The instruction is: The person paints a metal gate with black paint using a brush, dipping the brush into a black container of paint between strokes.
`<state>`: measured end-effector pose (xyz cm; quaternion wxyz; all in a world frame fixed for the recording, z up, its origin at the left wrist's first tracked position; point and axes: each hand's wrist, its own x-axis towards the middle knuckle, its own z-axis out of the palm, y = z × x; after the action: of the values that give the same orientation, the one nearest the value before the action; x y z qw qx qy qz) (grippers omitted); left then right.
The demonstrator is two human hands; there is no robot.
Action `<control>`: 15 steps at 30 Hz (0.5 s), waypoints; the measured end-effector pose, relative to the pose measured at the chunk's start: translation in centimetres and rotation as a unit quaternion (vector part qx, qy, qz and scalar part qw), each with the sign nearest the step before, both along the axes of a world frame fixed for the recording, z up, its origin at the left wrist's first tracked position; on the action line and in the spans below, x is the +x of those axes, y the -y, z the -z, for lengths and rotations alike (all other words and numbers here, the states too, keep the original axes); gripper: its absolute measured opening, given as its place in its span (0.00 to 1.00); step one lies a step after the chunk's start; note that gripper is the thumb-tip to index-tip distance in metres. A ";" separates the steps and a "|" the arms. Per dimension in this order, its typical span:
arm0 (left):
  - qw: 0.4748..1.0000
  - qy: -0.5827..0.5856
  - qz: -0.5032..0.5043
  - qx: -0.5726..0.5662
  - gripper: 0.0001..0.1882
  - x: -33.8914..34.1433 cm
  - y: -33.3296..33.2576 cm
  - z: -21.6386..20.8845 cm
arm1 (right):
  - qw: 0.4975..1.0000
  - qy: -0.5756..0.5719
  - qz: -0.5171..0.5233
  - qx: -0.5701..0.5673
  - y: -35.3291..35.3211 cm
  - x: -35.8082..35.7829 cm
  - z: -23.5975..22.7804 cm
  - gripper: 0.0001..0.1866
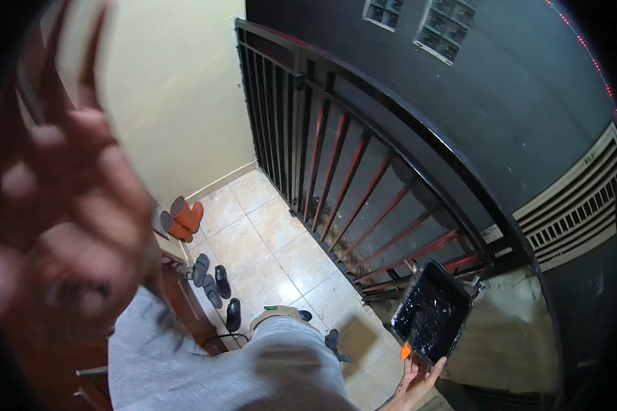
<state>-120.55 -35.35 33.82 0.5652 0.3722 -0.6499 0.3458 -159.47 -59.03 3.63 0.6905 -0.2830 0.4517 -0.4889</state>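
My left hand [82,212] is raised very close on the left, blurred. Its fingers point up and stand apart, with nothing visible in them. At the lower right, my right hand [418,381] grips the near edge of a black paint tray [452,312] spattered with white. The tray is tilted, its inside facing up. A tool with an orange handle end [406,351] lies along the tray's left side by my fingers; its dark part blends into the tray, so its kind is unclear.
A black metal gate [391,226] with reddish bars runs beside the tiled floor [281,240]. Orange boots [185,218] and several dark shoes and sandals [219,281] lie on the left. A vented panel [576,205] is on the dark wall; brown furniture [182,308] stands lower left.
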 end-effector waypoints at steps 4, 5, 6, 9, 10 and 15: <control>0.866 -0.441 0.040 0.232 0.37 1.7 3.8 10.7 | 0.999 -0.015 -0.046 -0.023 -1.0 3.2 -0.8 0.36; 0.784 -0.540 0.064 0.298 0.40 0.5 5.1 14.6 | 0.997 -0.009 -0.063 -0.034 -1.1 4.4 -1.4 0.35; 0.687 -0.621 0.137 0.351 0.44 -0.5 5.8 19.4 | 0.995 0.008 -0.085 -0.044 -1.4 6.1 -2.4 0.33; 0.473 -0.730 0.229 0.438 0.42 -4.8 8.4 24.3 | 0.992 0.049 -0.117 -0.026 -1.5 8.3 -4.3 0.27; 0.443 -0.752 0.277 0.403 0.40 -5.5 8.7 25.4 | 0.989 0.059 -0.132 -0.033 -1.5 8.9 -4.6 0.27; 0.436 -0.795 0.274 0.323 0.32 -6.8 11.0 26.2 | 0.981 0.019 -0.194 -0.027 -1.0 9.9 -3.2 0.34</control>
<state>-127.33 -46.30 7.62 0.7372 0.4413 -0.0473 -0.5095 -149.58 -58.07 6.84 0.7726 -0.3743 0.3623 -0.3630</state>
